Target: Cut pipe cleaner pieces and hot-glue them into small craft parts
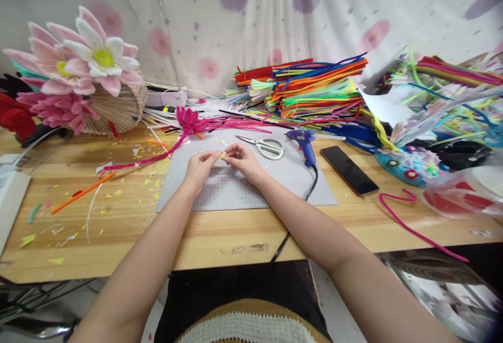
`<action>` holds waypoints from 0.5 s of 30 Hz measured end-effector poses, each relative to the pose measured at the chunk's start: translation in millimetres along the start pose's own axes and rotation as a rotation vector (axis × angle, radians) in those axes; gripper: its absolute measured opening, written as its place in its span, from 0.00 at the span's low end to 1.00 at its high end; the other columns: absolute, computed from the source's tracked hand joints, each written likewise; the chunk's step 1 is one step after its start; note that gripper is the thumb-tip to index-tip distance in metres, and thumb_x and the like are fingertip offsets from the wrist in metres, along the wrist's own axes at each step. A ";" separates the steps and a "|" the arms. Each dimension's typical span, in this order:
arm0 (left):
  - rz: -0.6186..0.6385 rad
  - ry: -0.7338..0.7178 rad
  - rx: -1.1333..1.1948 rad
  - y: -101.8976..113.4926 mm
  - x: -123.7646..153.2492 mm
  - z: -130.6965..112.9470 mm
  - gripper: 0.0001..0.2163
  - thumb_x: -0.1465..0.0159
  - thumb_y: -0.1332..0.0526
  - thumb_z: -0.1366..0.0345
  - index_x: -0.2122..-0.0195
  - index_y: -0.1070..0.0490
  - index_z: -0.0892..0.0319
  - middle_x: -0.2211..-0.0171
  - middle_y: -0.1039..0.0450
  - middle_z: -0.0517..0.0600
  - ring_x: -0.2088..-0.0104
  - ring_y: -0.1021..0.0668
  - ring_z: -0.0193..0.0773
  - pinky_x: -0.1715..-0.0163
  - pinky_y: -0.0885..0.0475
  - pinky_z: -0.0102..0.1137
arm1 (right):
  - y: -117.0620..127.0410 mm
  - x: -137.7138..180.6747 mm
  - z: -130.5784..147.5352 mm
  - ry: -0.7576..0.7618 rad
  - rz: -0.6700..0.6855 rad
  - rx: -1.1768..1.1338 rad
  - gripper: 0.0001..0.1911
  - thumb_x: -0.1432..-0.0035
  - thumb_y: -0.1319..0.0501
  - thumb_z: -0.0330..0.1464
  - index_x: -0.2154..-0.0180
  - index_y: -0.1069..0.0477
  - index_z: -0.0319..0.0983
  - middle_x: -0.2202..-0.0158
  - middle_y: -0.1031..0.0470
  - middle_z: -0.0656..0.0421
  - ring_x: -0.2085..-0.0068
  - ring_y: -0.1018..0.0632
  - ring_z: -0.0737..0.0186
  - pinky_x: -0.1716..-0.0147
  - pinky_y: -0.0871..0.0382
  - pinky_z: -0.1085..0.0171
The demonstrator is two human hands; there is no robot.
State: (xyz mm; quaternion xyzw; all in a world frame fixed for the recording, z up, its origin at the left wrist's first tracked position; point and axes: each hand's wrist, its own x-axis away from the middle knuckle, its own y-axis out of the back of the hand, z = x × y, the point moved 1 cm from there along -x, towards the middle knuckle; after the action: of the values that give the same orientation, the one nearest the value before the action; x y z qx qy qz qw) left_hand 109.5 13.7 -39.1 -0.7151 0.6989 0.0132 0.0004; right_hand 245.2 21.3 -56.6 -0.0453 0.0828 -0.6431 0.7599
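Note:
Over the grey cutting mat, my left hand and my right hand meet fingertip to fingertip. Between them they pinch a small yellow piece, too small to name more closely. Just beyond my hands lie scissors with pale handles, shut blades pointing left. A blue hot glue gun rests to the right of the scissors, its black cord running toward the table's front edge. Behind my left hand is a magenta pipe-cleaner flower whose long fuzzy stem stretches left.
Bundles of coloured pipe cleaners are piled at the back. A phone lies right of the mat, near a magenta pipe cleaner and a clear plastic tub. Pink and white flowers stand at left, above scattered yellow scraps.

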 end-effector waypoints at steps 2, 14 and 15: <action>0.001 -0.012 0.001 0.1 -0.5 1.7 0.14 0.57 0.32 0.56 0.74 0.24 0.62 0.75 0.26 0.49 0.72 0.28 0.33 0.69 0.36 0.28 | 0.0 0.1 0.0 0.004 0.010 0.001 0.19 0.64 0.34 0.37 0.69 0.37 0.38 0.75 0.32 0.65 0.75 0.32 0.72 0.79 0.40 0.70; -0.030 0.031 0.085 -4.0 -2.6 6.7 0.11 0.58 0.32 0.60 0.77 0.26 0.62 0.77 0.26 0.49 0.76 0.28 0.31 0.71 0.35 0.27 | -2.8 0.7 1.8 -0.022 0.044 0.009 0.19 0.64 0.35 0.35 0.68 0.39 0.39 0.74 0.31 0.64 0.75 0.32 0.72 0.79 0.40 0.71; -0.029 0.043 0.107 -4.5 -2.1 5.9 0.11 0.59 0.31 0.60 0.77 0.26 0.62 0.77 0.26 0.49 0.75 0.27 0.31 0.71 0.35 0.27 | -3.0 0.6 1.4 -0.028 0.053 0.009 0.20 0.64 0.35 0.35 0.67 0.39 0.39 0.74 0.31 0.64 0.75 0.32 0.71 0.79 0.40 0.71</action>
State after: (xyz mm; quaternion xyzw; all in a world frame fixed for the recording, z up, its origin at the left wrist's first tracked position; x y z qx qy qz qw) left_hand 113.8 16.0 -45.1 -0.7243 0.6879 -0.0396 0.0240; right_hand 242.6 20.2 -54.7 -0.0486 0.0705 -0.6223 0.7781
